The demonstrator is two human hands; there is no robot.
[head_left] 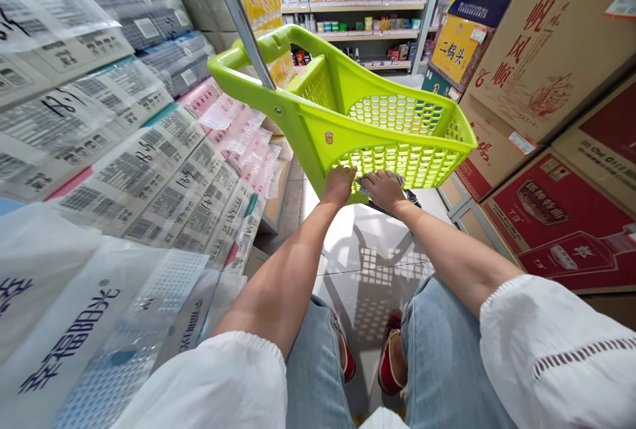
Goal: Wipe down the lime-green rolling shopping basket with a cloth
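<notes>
A lime-green plastic shopping cart (308,114) stands in front of me, its long side with a honeycomb lattice turned towards me. My left hand (340,184) grips the lower part of that side near the solid panel, fingers bent against the lattice. Just to its right, my right hand (382,189) presses a crumpled greyish cloth (366,184) to the lattice, with the fingers curled over it. Most of the cloth is hidden under the hand. A metal pole (243,18) rises from the handle end of the cart.
Plastic-wrapped packs (114,144) are stacked close on my left. Cardboard cartons (534,51) and red boxes (571,217) line the right. Shelves with bottles and tubes (368,5) stand at the back. A pale tiled floor (348,237) lies under the cart, with my red shoes (390,366) on it.
</notes>
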